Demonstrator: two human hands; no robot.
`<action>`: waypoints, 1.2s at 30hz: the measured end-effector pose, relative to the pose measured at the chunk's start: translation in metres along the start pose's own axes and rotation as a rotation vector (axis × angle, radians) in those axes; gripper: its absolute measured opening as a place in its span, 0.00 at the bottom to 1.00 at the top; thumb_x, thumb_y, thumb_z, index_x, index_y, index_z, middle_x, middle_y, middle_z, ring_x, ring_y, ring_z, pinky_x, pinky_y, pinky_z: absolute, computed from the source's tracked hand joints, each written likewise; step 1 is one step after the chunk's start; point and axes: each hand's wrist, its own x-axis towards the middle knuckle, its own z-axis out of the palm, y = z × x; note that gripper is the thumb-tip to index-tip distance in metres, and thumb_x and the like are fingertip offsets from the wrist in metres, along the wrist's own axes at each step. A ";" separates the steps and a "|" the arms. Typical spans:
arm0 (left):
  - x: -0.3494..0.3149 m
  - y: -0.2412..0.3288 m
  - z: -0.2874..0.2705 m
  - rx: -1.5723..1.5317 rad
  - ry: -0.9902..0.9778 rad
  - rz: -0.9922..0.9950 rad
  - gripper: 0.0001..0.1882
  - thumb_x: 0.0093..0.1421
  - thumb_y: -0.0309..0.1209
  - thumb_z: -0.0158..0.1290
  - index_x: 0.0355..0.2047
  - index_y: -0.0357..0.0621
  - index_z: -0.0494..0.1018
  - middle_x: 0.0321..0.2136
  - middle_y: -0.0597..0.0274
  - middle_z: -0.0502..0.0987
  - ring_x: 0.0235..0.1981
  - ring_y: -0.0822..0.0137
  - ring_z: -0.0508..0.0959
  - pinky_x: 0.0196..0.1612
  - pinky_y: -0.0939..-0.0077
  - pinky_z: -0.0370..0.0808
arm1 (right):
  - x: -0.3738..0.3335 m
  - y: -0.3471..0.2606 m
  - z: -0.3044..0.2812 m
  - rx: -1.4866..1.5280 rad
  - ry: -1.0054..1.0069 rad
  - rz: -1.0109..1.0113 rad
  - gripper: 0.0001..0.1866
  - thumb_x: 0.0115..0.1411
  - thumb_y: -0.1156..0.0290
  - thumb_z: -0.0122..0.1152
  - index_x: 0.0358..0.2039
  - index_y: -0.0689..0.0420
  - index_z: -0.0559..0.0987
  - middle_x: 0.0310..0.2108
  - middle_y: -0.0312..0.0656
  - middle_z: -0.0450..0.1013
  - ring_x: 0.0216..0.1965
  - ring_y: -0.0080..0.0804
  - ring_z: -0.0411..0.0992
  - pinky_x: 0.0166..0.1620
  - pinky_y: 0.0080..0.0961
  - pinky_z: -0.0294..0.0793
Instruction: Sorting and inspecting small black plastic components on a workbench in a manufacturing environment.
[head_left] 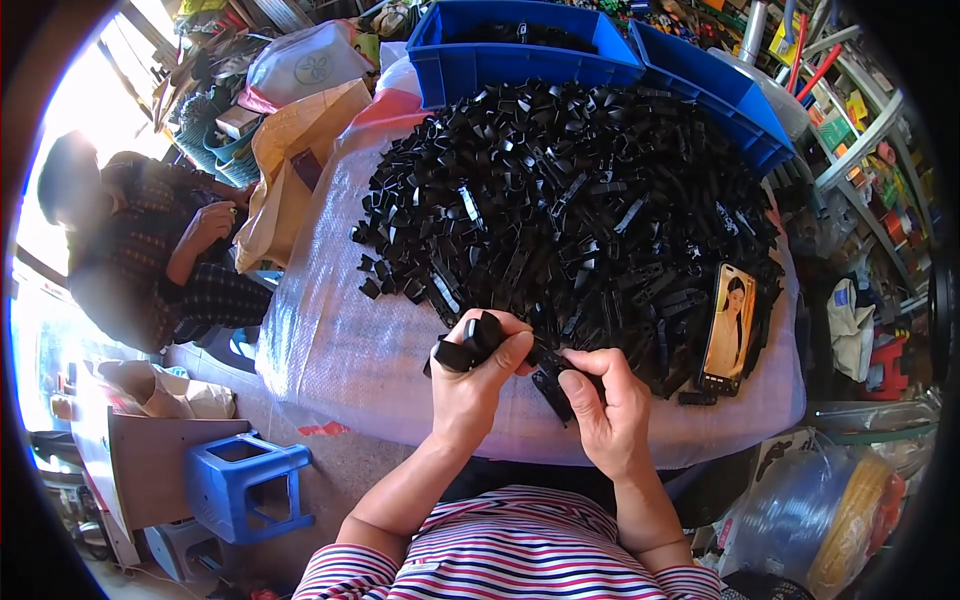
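My left hand (468, 395) is closed around several black plastic parts (472, 342), whose blocky ends stick out past the thumb side. Close beside it, my right hand (612, 405) pinches a long black plastic part (551, 392) between thumb and fingers, near the left fingertips. Whether the two hands' parts touch is hard to make out. Just beyond both hands rises a large pile of black plastic parts (560, 200), a mix of short curved pieces and long narrow ones. It lies on a table covered with whitish woven plastic sheeting (335, 340).
A smartphone (729, 330) showing a picture leans on the pile at the right. Blue crates (530, 72) stand at the back. Another person (150, 240) sits at the left by a brown paper sack (290, 180). A blue stool (245, 485) stands on the floor, lower left.
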 end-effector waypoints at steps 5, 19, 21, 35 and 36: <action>-0.001 0.001 0.001 0.112 -0.012 0.094 0.06 0.54 0.24 0.55 0.31 0.38 0.70 0.26 0.64 0.74 0.24 0.75 0.73 0.29 0.84 0.72 | -0.001 0.003 0.005 0.039 0.065 -0.024 0.10 0.58 0.70 0.56 0.35 0.64 0.72 0.26 0.41 0.73 0.26 0.23 0.70 0.31 0.17 0.68; -0.013 0.001 0.009 0.299 0.034 0.154 0.04 0.54 0.22 0.54 0.30 0.37 0.71 0.23 0.64 0.73 0.20 0.77 0.72 0.25 0.85 0.70 | -0.005 0.004 0.018 -0.046 0.089 -0.022 0.06 0.59 0.73 0.54 0.32 0.63 0.71 0.22 0.43 0.72 0.21 0.28 0.72 0.25 0.20 0.68; -0.017 0.000 0.007 0.366 0.052 0.168 0.06 0.55 0.23 0.54 0.33 0.37 0.70 0.24 0.64 0.74 0.22 0.79 0.71 0.27 0.86 0.69 | 0.000 0.005 0.022 -0.015 0.103 -0.057 0.06 0.59 0.73 0.54 0.31 0.62 0.70 0.20 0.42 0.71 0.20 0.28 0.72 0.23 0.20 0.68; 0.046 0.031 -0.018 -0.302 -0.007 -0.476 0.14 0.59 0.28 0.43 0.45 0.39 0.67 0.40 0.51 0.74 0.43 0.57 0.74 0.41 0.59 0.76 | 0.115 0.021 -0.029 -0.592 -0.079 -0.446 0.11 0.48 0.79 0.55 0.35 0.58 0.74 0.34 0.40 0.69 0.36 0.39 0.67 0.39 0.32 0.68; 0.065 0.039 -0.015 -0.286 -0.045 -0.481 0.14 0.58 0.27 0.43 0.44 0.39 0.67 0.39 0.51 0.74 0.42 0.57 0.75 0.40 0.60 0.76 | 0.132 0.035 -0.032 -0.706 -0.089 -0.468 0.12 0.47 0.80 0.54 0.34 0.57 0.74 0.34 0.39 0.69 0.37 0.39 0.66 0.39 0.32 0.67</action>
